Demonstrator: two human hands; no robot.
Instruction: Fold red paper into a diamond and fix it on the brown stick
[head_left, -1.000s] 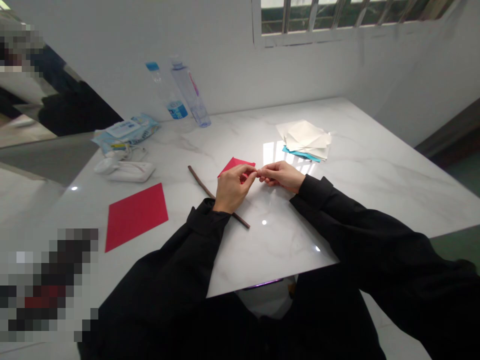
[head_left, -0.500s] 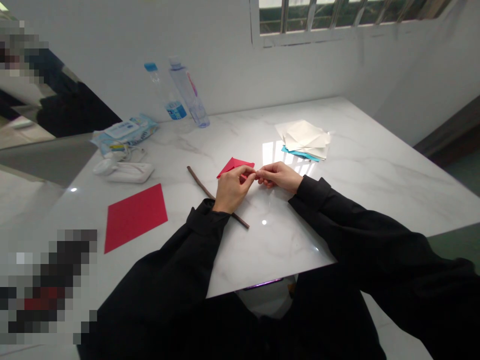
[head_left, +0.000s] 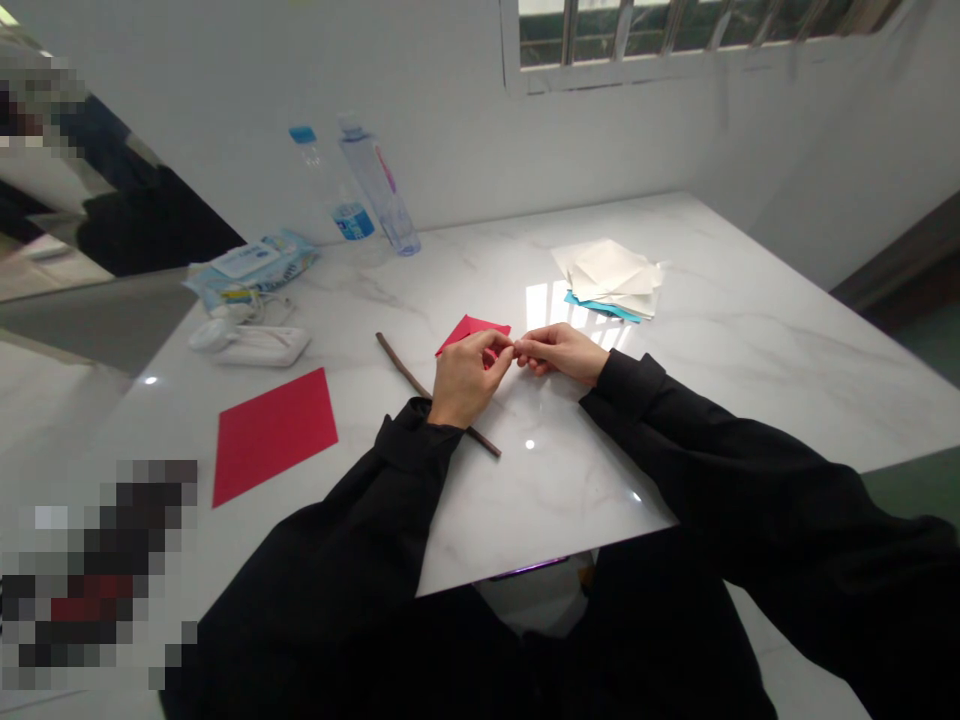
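Observation:
My left hand and my right hand meet above the table, both pinched with thumb against fingers, their tips almost touching. Whatever is between the fingertips is too small or hidden to make out. Just behind my left hand is a folded piece of red paper, partly covered by the fingers; a bit of red also shows through the gap between thumb and forefinger. Under my left wrist a thin brown stick lies slantwise on the table, its middle hidden by the wrist and cuff.
On the white marbled table, a flat red sheet lies to the left. Cream papers over blue paper lie at the back right. Two plastic bottles, a wipes pack and a white device stand or lie back left.
Both hands keep the same pinch at nearly the same spot. The whole view has shifted very slightly; the papers, stick and bottles stay in place.

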